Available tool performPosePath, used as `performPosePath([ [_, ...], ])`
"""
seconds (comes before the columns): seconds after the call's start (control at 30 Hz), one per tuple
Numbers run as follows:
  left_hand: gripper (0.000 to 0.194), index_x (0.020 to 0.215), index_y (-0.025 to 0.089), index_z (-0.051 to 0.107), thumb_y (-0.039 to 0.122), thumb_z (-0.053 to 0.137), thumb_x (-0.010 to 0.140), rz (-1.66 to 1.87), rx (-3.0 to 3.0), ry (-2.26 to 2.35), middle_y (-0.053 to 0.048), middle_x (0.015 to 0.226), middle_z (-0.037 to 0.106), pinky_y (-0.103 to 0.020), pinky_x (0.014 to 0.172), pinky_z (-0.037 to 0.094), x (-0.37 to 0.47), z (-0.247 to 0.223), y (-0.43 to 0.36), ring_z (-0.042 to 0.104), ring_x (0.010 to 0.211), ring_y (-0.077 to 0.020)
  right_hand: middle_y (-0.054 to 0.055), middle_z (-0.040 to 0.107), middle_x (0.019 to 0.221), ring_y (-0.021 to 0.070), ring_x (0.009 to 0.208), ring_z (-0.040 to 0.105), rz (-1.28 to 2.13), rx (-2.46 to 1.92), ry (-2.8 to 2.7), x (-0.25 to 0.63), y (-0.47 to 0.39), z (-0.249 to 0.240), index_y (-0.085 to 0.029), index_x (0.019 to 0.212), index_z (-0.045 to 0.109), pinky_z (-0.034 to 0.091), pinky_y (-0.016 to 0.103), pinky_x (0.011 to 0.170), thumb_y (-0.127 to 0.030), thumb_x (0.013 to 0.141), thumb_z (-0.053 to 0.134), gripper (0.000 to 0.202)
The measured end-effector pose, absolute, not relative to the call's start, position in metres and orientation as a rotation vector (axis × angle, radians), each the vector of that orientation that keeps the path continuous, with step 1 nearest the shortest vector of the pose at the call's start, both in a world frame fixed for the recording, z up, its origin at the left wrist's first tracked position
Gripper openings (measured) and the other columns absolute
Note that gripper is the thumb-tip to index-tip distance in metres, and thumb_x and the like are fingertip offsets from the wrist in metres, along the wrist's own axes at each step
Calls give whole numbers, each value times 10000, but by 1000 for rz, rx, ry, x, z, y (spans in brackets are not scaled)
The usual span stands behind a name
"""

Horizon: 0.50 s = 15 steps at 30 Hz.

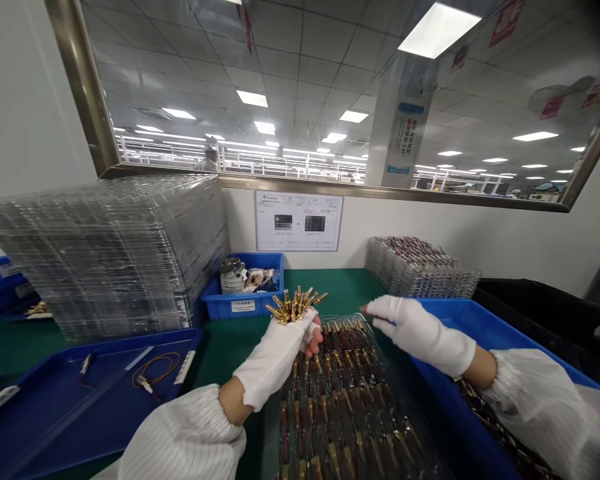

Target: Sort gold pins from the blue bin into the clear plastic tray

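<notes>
Factory floor, electronics assy line by the look of it. Green-topped workbench (350, 283) w/ tall stack of clear plastic trays (110, 253), blue bins (240, 303), a work-instruction sheet (299, 221) taped to the wall. Person at the bench in white striped cleanroom sleeves (190, 437) & white gloves. Long window (330, 93) behind shows rows of ceiling lights, railings, more workstations.

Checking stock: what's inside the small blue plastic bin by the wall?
The small blue plastic bin holds a silvery round can and loose gold-tipped parts. Its front wall hides whatever lies deeper.
</notes>
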<state>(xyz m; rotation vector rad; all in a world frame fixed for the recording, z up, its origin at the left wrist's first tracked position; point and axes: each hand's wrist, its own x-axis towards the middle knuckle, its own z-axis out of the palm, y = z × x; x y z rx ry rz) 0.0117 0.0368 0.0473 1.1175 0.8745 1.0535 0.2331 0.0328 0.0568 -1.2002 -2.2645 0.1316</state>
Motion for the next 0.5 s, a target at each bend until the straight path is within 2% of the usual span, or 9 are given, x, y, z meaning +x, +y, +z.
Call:
performPosePath([
  [0.03,222,664,136,512,358,512,672,1050,1107,868,-7,524,567,-221,444,364,12,47,37,498,445,-100,42,569,886,143,779,519,202,-1232,-2146,224,32,62,-196,1036,519,421,292,746,-154,687,468,354],
  [0.1,237,702,119,533,352,525,664,1045,1095,848,-39,612,598,-247,518,398,13,46,37,535,525,-120,30,555,868,109,639,517,473,-1223,-2008,201,31,70,-203,1133,424,456,241,596,-154,648,508,495],
  [0.17,257,716,115,537,365,533,659,1042,1114,813,-35,615,589,-263,545,405,14,43,36,536,538,-126,25,537,886,83,554,498,702,-1153,-1932,176,32,73,-211,1181,359,439,210,490,-150,616,534,595],
  [0.23,262,706,123,522,381,524,666,1028,1141,740,-15,566,555,-267,521,397,15,39,35,510,494,-118,27,521,920,69,518,491,777,-1068,-1859,155,35,71,-226,1193,336,432,207,466,-141,621,515,606],
  [0.3,250,676,138,498,387,512,672,1000,1118,658,16,501,493,-261,486,384,15,35,35,455,433,-95,24,519,917,75,530,499,718,-1051,-1814,142,38,66,-237,1179,356,443,219,487,-125,625,493,581],
  [0.37,230,616,156,468,376,512,666,965,1066,607,46,454,417,-254,477,381,15,33,35,402,407,-77,31,517,938,116,636,530,590,-1088,-1809,138,38,63,-238,1174,364,463,257,572,-147,621,514,579],
  [0.43,235,531,172,429,355,501,660,926,1143,604,54,434,378,-250,490,387,13,34,33,385,413,-72,58,474,1057,179,814,527,447,-1099,-1848,139,34,63,-234,1214,304,457,308,687,-233,611,566,657],
  [0.5,235,458,179,419,302,512,635,867,1316,618,39,434,412,-248,510,394,10,39,27,409,438,-82,84,399,1168,224,951,476,322,-1046,-1952,141,26,64,-222,1258,216,432,334,761,-338,598,594,769],
])
